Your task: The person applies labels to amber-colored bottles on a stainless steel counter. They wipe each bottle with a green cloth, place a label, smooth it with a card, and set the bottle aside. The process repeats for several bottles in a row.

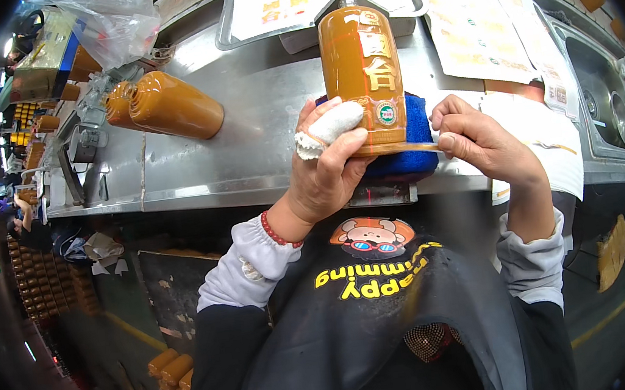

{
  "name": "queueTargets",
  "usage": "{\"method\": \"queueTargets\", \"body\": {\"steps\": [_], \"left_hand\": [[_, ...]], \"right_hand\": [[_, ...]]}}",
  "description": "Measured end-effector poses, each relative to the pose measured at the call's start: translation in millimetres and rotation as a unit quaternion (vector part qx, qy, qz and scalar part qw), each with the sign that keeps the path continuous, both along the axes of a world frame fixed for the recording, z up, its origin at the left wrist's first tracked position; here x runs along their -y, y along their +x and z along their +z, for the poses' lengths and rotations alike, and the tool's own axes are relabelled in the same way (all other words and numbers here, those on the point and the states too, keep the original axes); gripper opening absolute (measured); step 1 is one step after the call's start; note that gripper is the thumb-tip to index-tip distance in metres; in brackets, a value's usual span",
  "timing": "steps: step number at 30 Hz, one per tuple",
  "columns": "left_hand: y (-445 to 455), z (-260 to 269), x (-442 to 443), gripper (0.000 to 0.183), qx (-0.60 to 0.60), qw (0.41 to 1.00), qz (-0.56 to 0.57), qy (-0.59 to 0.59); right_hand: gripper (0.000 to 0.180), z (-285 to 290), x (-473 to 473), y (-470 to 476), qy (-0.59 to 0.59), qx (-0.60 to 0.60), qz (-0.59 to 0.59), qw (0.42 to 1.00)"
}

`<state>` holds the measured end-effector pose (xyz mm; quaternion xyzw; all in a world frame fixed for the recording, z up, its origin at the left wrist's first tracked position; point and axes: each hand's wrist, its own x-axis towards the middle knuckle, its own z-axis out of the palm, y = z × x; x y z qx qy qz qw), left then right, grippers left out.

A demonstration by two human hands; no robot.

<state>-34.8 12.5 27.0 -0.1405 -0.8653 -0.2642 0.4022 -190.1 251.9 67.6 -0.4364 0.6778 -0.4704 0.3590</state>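
An amber-brown bottle (356,65) with raised gold characters and a small round green label lies before me, its neck pointing away. My left hand (331,153), with a white wrap on one finger, grips its lower end. A narrow brownish-gold strip (419,146) runs along the bottle's base to my right hand (475,141), which pinches its end between thumb and fingers. Under the bottle is a blue cloth pad (418,121). A dark angular rest surrounds the bottle's neck end.
Brown bottles (180,106) lie on the steel worktop (262,97) at left. A metal tray (224,30) with printed sheets stands at the back. Decal sheets (471,24) and a sink (594,102) are at right. A person (23,217) is at far left.
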Motion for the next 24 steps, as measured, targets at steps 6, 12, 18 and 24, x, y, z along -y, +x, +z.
{"method": "queueTargets", "body": {"steps": [6,12,18,24], "left_hand": [[9.3,7.5,12.3,0.022,-0.058,0.982,-0.042,-0.172],[-0.7,21.1,7.9,0.017,-0.062,0.968,-0.074,-0.234],[-2.5,17.8,3.5,0.027,-0.007,0.989,-0.065,-0.13],[11.3,11.5,10.3,0.037,-0.03,0.981,-0.052,-0.186]], "right_hand": [[0.033,-3.8,-9.0,-1.5,0.011,0.093,-0.037,0.995],[0.039,-0.8,-8.3,-2.2,0.021,0.013,-0.002,1.0],[0.036,-0.9,-5.9,0.0,0.016,0.01,-0.009,1.0],[0.034,8.8,-8.3,-0.8,-0.006,-0.026,-0.007,1.0]]}}
